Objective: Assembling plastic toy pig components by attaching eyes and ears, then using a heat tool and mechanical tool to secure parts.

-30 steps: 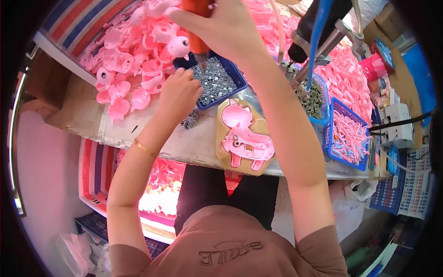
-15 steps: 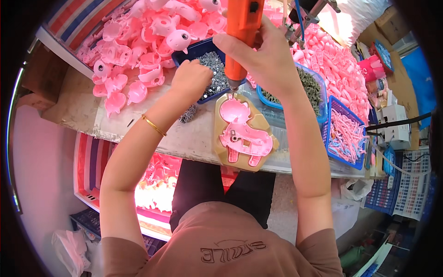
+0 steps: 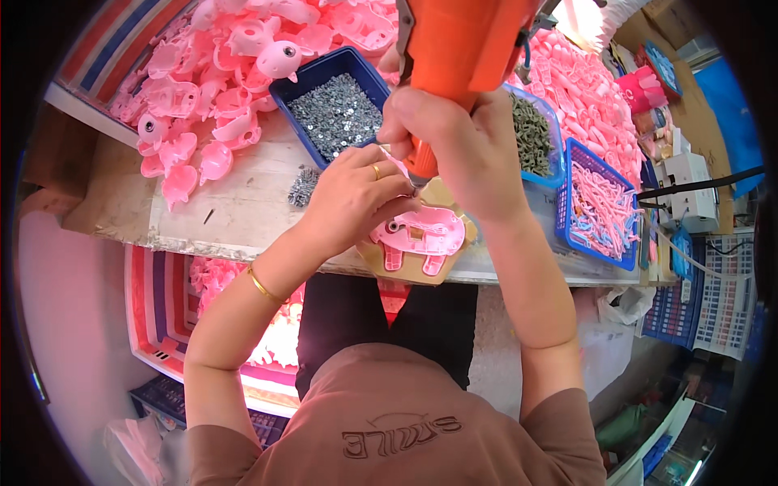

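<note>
An orange power screwdriver [image 3: 474,49] points tip-down, with my right hand [image 3: 466,150] wrapped round its lower body. My left hand [image 3: 356,198], wearing a ring, reaches in beside the driver's tip. Its fingers are pinched together there, and whatever they hold is hidden. Under both hands lies a pink animal-shaped plastic toy half [image 3: 433,231], seated in a tan holding block [image 3: 413,277]. The left hand and the driver cover most of its head end. Behind my left hand stands a dark blue bin of small metal screws [image 3: 334,113].
A small heap of screws [image 3: 304,188] lies beside the bin. Pink toy shells [image 3: 215,105] pile up at the far left, pink parts [image 3: 592,105] at the far right. A tub of greenish pieces [image 3: 532,134] and a blue basket of pink strips [image 3: 600,202] stand on the right.
My left hand has moved from the screw bin to the driver's tip above the toy. My right hand has brought the screwdriver lower and nearer. The view has shifted slightly.
</note>
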The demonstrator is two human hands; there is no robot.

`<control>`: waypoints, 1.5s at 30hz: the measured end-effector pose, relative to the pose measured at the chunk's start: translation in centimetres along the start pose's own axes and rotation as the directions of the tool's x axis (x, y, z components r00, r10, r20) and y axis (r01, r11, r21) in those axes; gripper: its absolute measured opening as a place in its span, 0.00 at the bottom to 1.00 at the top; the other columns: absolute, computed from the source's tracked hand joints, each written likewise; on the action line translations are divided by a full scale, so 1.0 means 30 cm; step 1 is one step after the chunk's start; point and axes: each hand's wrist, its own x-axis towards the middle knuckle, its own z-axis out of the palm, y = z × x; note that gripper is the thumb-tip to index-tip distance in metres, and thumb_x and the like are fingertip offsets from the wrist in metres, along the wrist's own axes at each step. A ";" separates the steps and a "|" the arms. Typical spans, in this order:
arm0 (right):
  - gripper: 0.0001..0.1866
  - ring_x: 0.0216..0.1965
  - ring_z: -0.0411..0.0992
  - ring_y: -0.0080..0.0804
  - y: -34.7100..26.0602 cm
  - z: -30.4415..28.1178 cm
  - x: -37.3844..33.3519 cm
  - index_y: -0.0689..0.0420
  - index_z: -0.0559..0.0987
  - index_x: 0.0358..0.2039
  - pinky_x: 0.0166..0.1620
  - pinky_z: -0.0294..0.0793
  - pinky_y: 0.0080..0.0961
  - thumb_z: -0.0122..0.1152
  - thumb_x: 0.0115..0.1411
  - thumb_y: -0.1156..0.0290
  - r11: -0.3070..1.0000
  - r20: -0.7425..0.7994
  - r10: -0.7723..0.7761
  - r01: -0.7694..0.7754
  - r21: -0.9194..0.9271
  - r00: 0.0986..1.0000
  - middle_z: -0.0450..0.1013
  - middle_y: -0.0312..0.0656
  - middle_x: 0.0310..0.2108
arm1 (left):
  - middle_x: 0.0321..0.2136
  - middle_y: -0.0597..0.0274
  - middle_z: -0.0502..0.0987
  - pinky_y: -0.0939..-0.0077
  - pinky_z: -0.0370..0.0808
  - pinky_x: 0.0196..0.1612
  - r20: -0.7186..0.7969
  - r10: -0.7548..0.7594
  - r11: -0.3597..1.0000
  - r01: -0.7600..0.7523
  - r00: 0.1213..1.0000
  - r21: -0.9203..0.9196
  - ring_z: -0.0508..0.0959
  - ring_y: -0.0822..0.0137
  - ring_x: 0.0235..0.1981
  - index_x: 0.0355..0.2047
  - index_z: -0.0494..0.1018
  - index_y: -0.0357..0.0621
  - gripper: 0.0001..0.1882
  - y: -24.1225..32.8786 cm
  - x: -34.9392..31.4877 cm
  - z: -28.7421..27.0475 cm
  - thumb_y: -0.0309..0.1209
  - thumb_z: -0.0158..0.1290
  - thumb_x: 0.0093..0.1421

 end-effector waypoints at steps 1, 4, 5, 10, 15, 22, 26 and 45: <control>0.15 0.21 0.71 0.20 0.002 -0.002 -0.008 0.68 0.74 0.42 0.28 0.71 0.19 0.57 0.58 0.71 0.999 -0.001 -0.033 0.033 -0.012 0.999 0.74 0.38 0.21 | 0.28 0.68 0.76 0.69 0.71 0.38 0.010 -0.008 1.000 0.008 1.000 -0.017 0.74 0.63 0.36 0.26 0.77 0.47 0.08 0.008 0.000 0.003 0.35 0.64 0.50; 0.15 0.21 0.71 0.20 0.009 -0.005 -0.022 0.68 0.74 0.42 0.27 0.70 0.18 0.56 0.58 0.71 0.996 -0.011 -0.082 0.081 -0.049 0.997 0.73 0.38 0.20 | 0.27 0.65 0.76 0.67 0.71 0.39 0.026 -0.062 0.994 0.064 0.998 -0.083 0.74 0.60 0.36 0.26 0.77 0.45 0.08 0.029 0.000 0.008 0.34 0.63 0.51; 0.15 0.20 0.70 0.20 0.009 -0.004 -0.027 0.68 0.74 0.42 0.27 0.70 0.18 0.56 0.58 0.72 0.992 -0.014 -0.102 0.100 -0.070 0.995 0.73 0.38 0.20 | 0.27 0.65 0.76 0.67 0.71 0.39 0.028 -0.062 0.995 0.064 0.998 -0.082 0.74 0.60 0.36 0.26 0.77 0.45 0.08 0.036 -0.007 0.013 0.34 0.63 0.51; 0.15 0.24 0.70 0.18 -0.012 -0.023 -0.060 0.66 0.75 0.40 0.29 0.71 0.18 0.61 0.56 0.69 0.996 -0.015 0.041 -0.039 0.085 0.999 0.72 0.36 0.22 | 0.26 0.60 0.75 0.63 0.72 0.40 0.030 -0.082 0.973 0.086 0.996 -0.213 0.74 0.55 0.36 0.27 0.76 0.41 0.08 0.058 -0.024 0.029 0.32 0.62 0.53; 0.17 0.30 0.73 0.17 -0.020 -0.051 -0.074 0.64 0.77 0.41 0.33 0.74 0.18 0.67 0.54 0.69 0.959 0.057 0.151 -0.160 0.234 0.987 0.74 0.36 0.31 | 0.29 0.59 0.76 0.62 0.72 0.41 0.132 -0.193 0.921 0.226 0.972 -0.317 0.74 0.55 0.37 0.30 0.76 0.41 0.10 0.094 -0.049 0.042 0.32 0.63 0.53; 0.10 0.16 0.67 0.20 0.051 -0.094 -0.178 0.63 0.71 0.37 0.24 0.70 0.19 0.57 0.53 0.80 0.994 -0.194 0.105 -0.102 0.026 0.975 0.69 0.36 0.17 | 0.38 0.62 0.78 0.64 0.74 0.49 0.154 -0.091 0.987 0.111 0.984 -0.120 0.75 0.59 0.46 0.35 0.78 0.43 0.15 0.136 -0.064 0.046 0.36 0.65 0.49; 0.09 0.15 0.66 0.21 0.080 -0.115 -0.195 0.62 0.71 0.36 0.26 0.71 0.20 0.56 0.54 0.78 0.986 -0.222 0.162 -0.164 0.006 0.962 0.67 0.37 0.16 | 0.43 0.65 0.78 0.65 0.74 0.50 0.190 -0.069 0.996 0.080 0.979 -0.048 0.75 0.59 0.47 0.37 0.78 0.47 0.16 0.147 -0.091 0.078 0.32 0.66 0.48; 0.18 0.19 0.69 0.21 0.113 -0.131 -0.227 0.64 0.69 0.46 0.22 0.68 0.17 0.57 0.54 0.81 0.992 -0.234 0.123 -0.128 -0.007 0.964 0.69 0.36 0.23 | 0.38 0.64 0.78 0.67 0.73 0.48 0.237 -0.120 0.988 0.139 0.964 -0.066 0.75 0.60 0.44 0.36 0.77 0.45 0.14 0.138 -0.108 0.104 0.33 0.64 0.49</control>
